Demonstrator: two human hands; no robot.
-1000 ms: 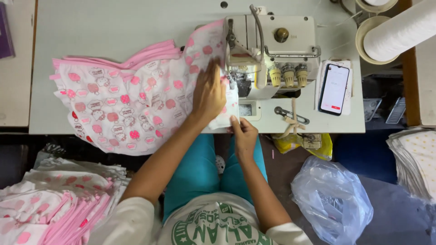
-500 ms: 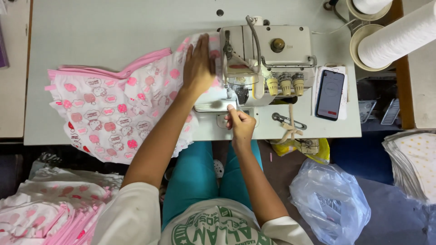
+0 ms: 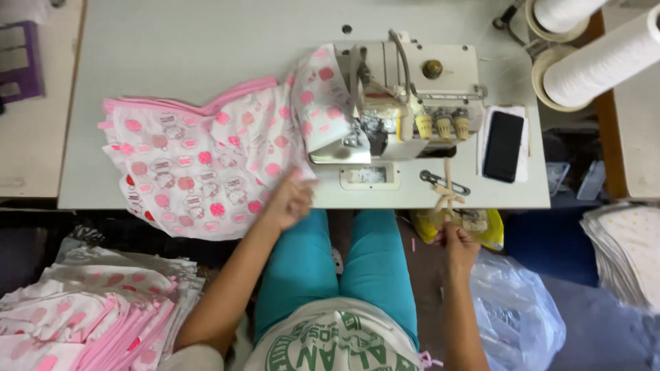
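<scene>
The left hand (image 3: pixel 292 199) rests on the pink patterned fabric (image 3: pixel 206 161) at the front edge of the table (image 3: pixel 206 55), just in front and to the left of the sewing machine (image 3: pixel 405 96); its fingers are curled together on the cloth, though a little blurred, so whether they pinch it cannot be told. The fabric spreads out to the left of the sewing machine, one end running up under the machine's near left side, the lower edge hanging over the table front. The right hand (image 3: pixel 457 244) is below the table edge, in front and to the right of the sewing machine, fingers closed on a pale strip of cord or tape (image 3: pixel 448 196) that rises to the table top beside small scissors (image 3: pixel 443 182). A black phone (image 3: pixel 503 145) lies right of the sewing machine, and white thread cones (image 3: pixel 598 58) stand further right. Left of the person's lap, well below the sewing machine, lies a stack of pink pieces (image 3: pixel 89 309); a clear plastic bag (image 3: pixel 515 309) sits to the right
</scene>
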